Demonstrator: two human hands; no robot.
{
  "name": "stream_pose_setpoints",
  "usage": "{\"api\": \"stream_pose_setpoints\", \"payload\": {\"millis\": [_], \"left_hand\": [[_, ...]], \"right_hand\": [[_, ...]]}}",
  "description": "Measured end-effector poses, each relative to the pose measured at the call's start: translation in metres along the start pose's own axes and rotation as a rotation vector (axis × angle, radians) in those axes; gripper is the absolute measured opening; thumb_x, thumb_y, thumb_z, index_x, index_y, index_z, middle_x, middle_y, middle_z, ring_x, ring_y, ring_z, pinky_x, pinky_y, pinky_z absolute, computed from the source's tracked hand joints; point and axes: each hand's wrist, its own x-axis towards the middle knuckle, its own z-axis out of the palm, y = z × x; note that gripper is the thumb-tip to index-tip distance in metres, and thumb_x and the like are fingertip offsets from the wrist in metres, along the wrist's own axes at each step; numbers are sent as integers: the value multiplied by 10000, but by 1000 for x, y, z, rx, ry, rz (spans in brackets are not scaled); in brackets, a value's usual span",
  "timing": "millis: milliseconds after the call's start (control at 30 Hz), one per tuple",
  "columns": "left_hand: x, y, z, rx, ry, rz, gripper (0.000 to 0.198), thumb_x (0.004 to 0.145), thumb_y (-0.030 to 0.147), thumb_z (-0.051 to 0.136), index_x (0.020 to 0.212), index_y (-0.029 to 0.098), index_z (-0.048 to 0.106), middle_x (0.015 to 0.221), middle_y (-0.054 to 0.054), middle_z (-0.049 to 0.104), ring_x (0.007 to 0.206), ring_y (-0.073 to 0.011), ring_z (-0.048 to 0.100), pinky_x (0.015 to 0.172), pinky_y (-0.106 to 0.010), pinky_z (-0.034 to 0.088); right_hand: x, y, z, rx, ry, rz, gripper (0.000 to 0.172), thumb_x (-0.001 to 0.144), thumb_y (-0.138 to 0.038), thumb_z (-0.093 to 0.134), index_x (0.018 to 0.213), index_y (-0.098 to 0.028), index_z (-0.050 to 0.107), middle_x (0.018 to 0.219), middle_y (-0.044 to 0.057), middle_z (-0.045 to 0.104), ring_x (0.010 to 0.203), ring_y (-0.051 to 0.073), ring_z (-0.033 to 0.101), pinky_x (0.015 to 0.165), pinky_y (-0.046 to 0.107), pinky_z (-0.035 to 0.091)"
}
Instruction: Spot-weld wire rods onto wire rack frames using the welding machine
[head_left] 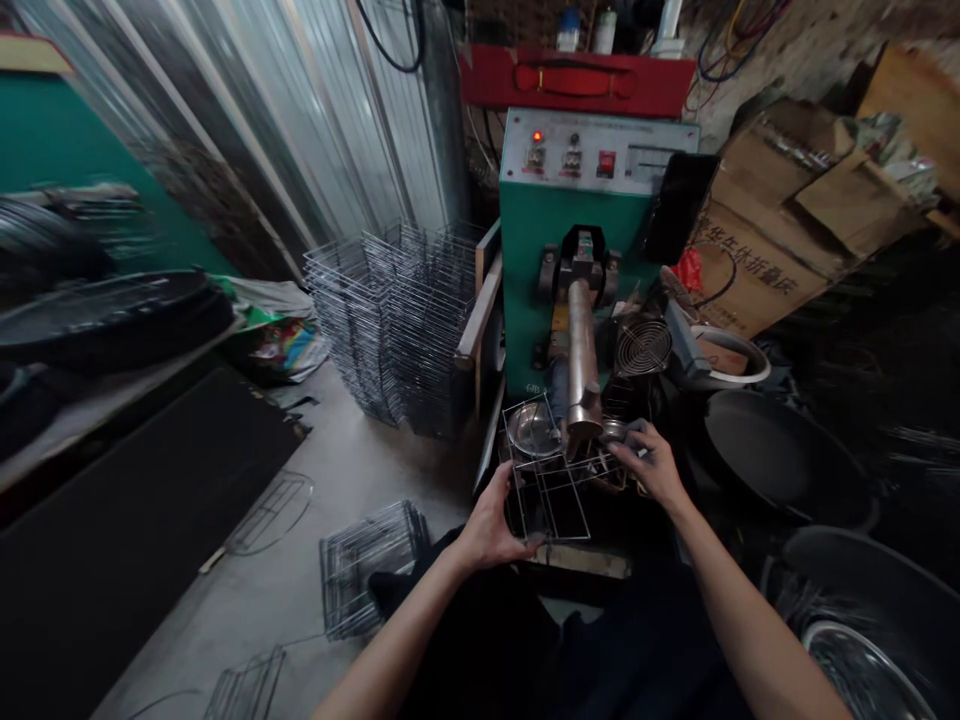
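Note:
A small wire basket frame [551,478] sits under the steel arm [581,350] of a green welding machine [577,230]. My left hand [491,525] grips the frame's near left edge, fingers curled round the wire. At the frame's right side, my right hand [649,462] pinches the wire close to the arm's tip. A round metal dish [531,425] lies inside the frame, just left of the arm.
Tall stacks of finished wire baskets [394,320] stand left of the machine. More wire pieces [367,565] lie on the concrete floor by my left knee. Dark tubs [780,455] and cardboard boxes [780,220] crowd the right side. A black board [127,520] leans at left.

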Motion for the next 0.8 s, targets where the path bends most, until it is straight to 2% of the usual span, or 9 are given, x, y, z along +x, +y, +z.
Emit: {"api": "stream_pose_setpoints", "payload": {"millis": [167, 333, 567, 633, 700, 800], "left_hand": [[7, 2, -3, -6, -1, 22, 1006, 608, 258, 840, 1473, 203, 330, 1371, -137, 563, 1244, -330, 628, 1130, -538, 517], [15, -2, -5, 32, 1, 44, 1022, 595, 265, 843, 1485, 215, 344, 1390, -125, 560, 1245, -336, 622, 1137, -548, 512], [18, -1, -5, 13, -12, 49, 1026, 630, 274, 839, 1505, 217, 306, 1412, -135, 531, 1268, -330, 608, 1145, -556, 509], [12, 8, -3, -18, -12, 34, 1012, 630, 289, 848, 1489, 219, 320, 1412, -134, 528, 1268, -326, 606, 1141, -547, 516], [-2, 19, -1, -39, -14, -2, 999, 608, 290, 863, 1457, 226, 341, 1380, -124, 543, 1242, -319, 615, 1127, -540, 526], [-40, 35, 5, -84, 36, -106, 963, 593, 310, 878, 1392, 248, 344, 1282, -96, 574, 1169, -296, 632, 1087, -537, 545]], "right_hand": [[7, -1, 2, 10, 9, -24, 561, 813, -693, 739, 570, -214, 578, 775, 38, 558, 755, 204, 526, 733, 336, 446], [10, 2, 2, 24, 24, -25, 576, 808, -667, 755, 541, -211, 527, 749, 31, 542, 737, 196, 516, 710, 326, 433], [10, -2, 1, 30, 33, 10, 519, 810, -635, 765, 580, -210, 576, 791, 45, 599, 795, 215, 571, 758, 339, 464], [5, -5, -3, 51, 33, 22, 470, 835, -624, 746, 654, -207, 629, 870, 63, 648, 858, 228, 610, 815, 349, 489], [-11, -4, -11, 88, 70, 61, 417, 884, -620, 696, 819, -209, 677, 977, 81, 691, 933, 242, 644, 866, 360, 512], [-55, 7, -25, 73, 139, 162, 477, 949, -643, 588, 1151, -216, 657, 1182, 122, 716, 1094, 275, 664, 950, 402, 535]]}}
